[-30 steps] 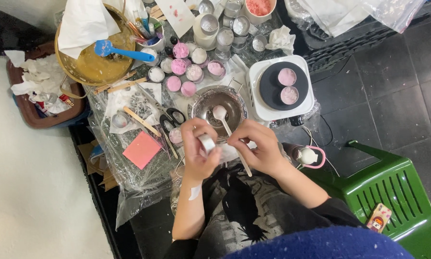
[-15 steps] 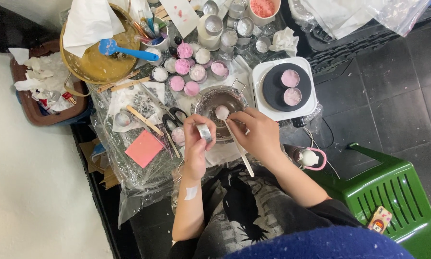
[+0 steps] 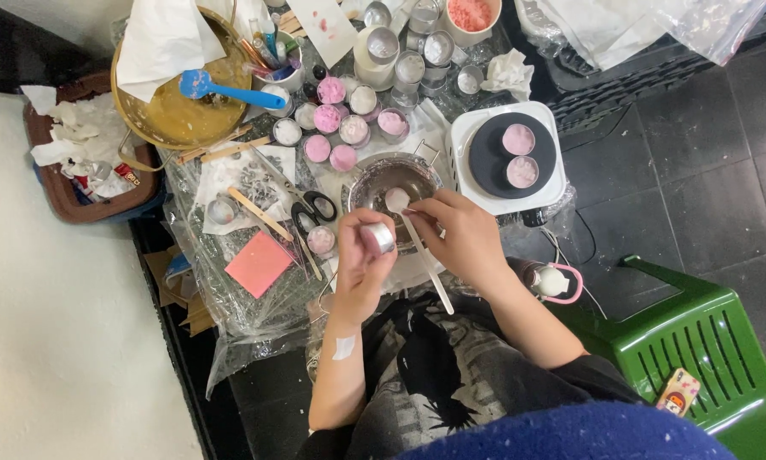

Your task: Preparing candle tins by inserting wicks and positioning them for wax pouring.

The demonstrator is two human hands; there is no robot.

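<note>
My left hand (image 3: 361, 260) holds a small round metal tin (image 3: 379, 237), tilted on its side. My right hand (image 3: 459, 234) grips a long white spoon (image 3: 418, 247) whose bowl, loaded with pale wax, sits just above the tin at the edge of a steel bowl (image 3: 391, 179). Both hands are close together over the low work surface, in front of the steel bowl. Beyond it stand several small tins of pink and white wax (image 3: 342, 129).
A white hot plate (image 3: 506, 158) carries two pink-filled tins at the right. A large brass bowl (image 3: 178, 111) with a blue spatula (image 3: 221, 89) sits back left. Scissors (image 3: 315, 209), wooden sticks and a pink card (image 3: 259, 262) lie left. A green plastic chair (image 3: 706, 332) stands right.
Both hands have moved up toward the steel bowl. The left hand has raised and tilted the tin, and the spoon's bowl has come next to it.
</note>
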